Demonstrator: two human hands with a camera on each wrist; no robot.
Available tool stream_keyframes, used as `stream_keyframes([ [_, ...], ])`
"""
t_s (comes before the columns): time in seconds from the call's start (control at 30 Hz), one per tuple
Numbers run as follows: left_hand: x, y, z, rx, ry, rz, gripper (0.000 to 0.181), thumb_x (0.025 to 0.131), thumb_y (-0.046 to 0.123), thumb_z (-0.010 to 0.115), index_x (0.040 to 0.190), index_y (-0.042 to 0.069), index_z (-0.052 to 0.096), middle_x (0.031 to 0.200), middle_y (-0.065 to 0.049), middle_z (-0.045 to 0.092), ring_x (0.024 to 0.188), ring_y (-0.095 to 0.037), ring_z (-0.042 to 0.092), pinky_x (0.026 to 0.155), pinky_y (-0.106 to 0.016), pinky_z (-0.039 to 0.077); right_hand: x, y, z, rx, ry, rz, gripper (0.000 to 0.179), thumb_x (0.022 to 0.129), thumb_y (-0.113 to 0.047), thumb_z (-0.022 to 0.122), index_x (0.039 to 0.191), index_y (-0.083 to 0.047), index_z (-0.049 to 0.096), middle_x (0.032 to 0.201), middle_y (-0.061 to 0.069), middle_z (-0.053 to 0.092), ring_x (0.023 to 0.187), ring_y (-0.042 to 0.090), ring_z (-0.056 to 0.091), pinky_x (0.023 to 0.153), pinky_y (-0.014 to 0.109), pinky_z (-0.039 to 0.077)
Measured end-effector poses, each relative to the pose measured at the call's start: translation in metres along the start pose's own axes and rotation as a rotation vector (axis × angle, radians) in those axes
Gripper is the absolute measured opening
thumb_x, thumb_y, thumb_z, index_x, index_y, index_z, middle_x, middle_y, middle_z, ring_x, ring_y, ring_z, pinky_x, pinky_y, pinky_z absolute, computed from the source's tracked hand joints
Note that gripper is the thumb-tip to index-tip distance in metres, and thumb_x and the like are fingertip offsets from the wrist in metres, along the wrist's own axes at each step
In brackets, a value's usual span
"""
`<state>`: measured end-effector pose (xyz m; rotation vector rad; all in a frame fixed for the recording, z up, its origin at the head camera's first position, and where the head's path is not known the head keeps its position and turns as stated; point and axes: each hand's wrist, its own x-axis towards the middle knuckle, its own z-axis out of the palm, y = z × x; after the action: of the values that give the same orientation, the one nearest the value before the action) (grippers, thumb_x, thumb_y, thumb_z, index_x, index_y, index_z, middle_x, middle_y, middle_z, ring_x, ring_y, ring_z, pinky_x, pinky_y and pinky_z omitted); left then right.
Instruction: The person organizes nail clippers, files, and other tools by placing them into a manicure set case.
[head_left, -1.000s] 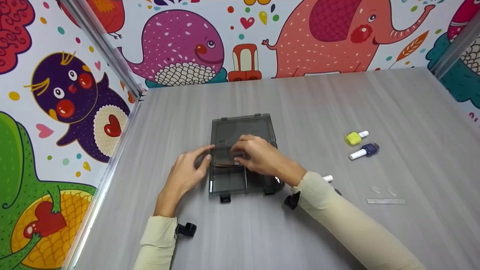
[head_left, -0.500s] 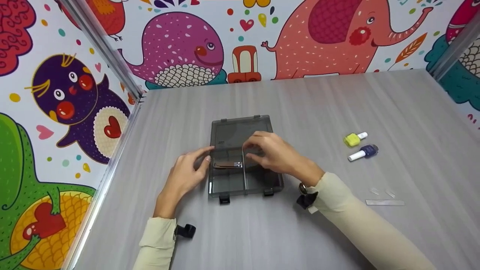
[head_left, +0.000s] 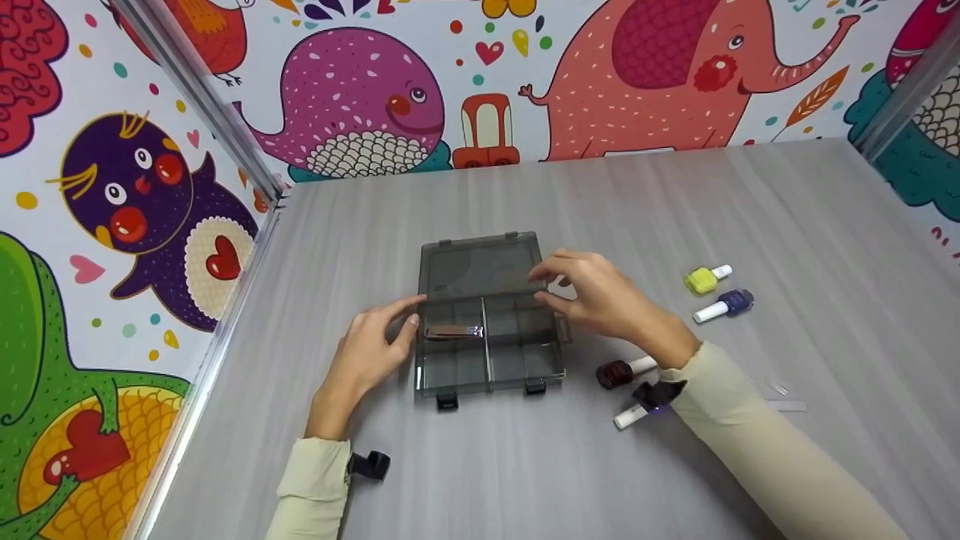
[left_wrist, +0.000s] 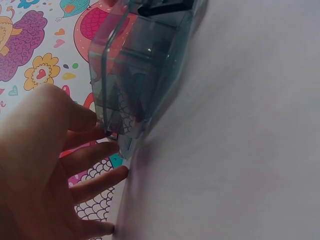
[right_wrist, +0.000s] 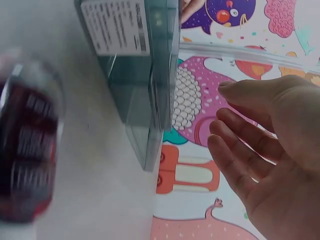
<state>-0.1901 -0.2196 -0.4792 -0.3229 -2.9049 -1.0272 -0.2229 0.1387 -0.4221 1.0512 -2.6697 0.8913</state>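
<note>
The left hand's (head_left: 371,346) parted fingers seem to touch the left edge of one box (head_left: 517,331) on the tabletop (head_left: 510,465); a nudge could slide the one clipper (head_left: 454,331) in its left half. The right hand (head_left: 604,300), fingers apart and holding nothing, hovers by its far right corner, where a dropping sleeve (head_left: 750,420) could knock one of four bottles (head_left: 615,373).

smoky grey box (head_left: 454,369), yellow bottle (head_left: 702,281), navy bottle (head_left: 739,301), dark-red bottle (head_left: 615,374), grey-streaked table (head_left: 517,472)

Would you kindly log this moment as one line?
left hand: at open box; right hand: empty, near box; clipper: in box's left half
</note>
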Motion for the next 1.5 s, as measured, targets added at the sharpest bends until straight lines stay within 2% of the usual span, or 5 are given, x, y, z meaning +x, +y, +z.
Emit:
stream_keyframes([
  [0.2, 0.0, 0.0, 0.0, 0.003, 0.001, 0.004, 0.039, 0.111, 0.038, 0.059, 0.15, 0.036, 0.066, 0.156, -0.001, 0.065, 0.148, -0.035, 0.058, 0.12, -0.067, 0.046, -0.013, 0.016, -0.014, -0.019, 0.025, 0.002, 0.022, 0.097, -0.007, 0.081, 0.118, -0.003, 0.078, 0.114, 0.013, 0.079, 0.101, 0.032, 0.076, 0.088, 0.048, 0.066],
  [0.63, -0.001, 0.0, 0.0, 0.004, 0.005, 0.009, 0.039, 0.111, 0.038, 0.059, 0.15, 0.035, 0.066, 0.154, 0.0, 0.065, 0.146, -0.035, 0.06, 0.117, -0.067, 0.049, -0.043, 0.046, -0.055, -0.067, 0.063, 0.09, 0.026, 0.093, -0.003, 0.083, 0.118, -0.005, 0.079, 0.113, 0.009, 0.08, 0.1, 0.029, 0.075, 0.087, 0.05, 0.066],
  [0.9, 0.0, -0.001, -0.001, 0.0, 0.005, 0.009, 0.039, 0.111, 0.038, 0.059, 0.15, 0.037, 0.065, 0.155, -0.001, 0.065, 0.146, -0.037, 0.059, 0.118, -0.069, 0.047, -0.061, 0.065, -0.069, -0.105, 0.086, 0.12, 0.029, 0.089, -0.002, 0.087, 0.117, -0.008, 0.08, 0.115, 0.008, 0.079, 0.103, 0.029, 0.073, 0.088, 0.05, 0.065],
  [1.2, 0.001, -0.001, -0.001, -0.003, 0.005, 0.002, 0.039, 0.111, 0.038, 0.06, 0.149, 0.038, 0.066, 0.155, -0.001, 0.065, 0.146, -0.037, 0.059, 0.118, -0.07, 0.047, -0.084, 0.084, -0.082, -0.113, 0.041, 0.235, 0.037, 0.091, -0.003, 0.085, 0.126, -0.008, 0.077, 0.126, 0.012, 0.076, 0.109, 0.037, 0.07, 0.091, 0.059, 0.062],
  [1.5, 0.0, 0.0, 0.0, -0.006, 0.003, -0.005, 0.039, 0.111, 0.038, 0.059, 0.15, 0.036, 0.066, 0.155, 0.0, 0.065, 0.148, -0.035, 0.058, 0.119, -0.068, 0.046, -0.11, 0.111, -0.095, -0.13, 0.004, 0.269, 0.038, 0.089, 0.0, 0.086, 0.126, -0.004, 0.077, 0.125, 0.017, 0.077, 0.115, 0.04, 0.069, 0.095, 0.066, 0.058],
])
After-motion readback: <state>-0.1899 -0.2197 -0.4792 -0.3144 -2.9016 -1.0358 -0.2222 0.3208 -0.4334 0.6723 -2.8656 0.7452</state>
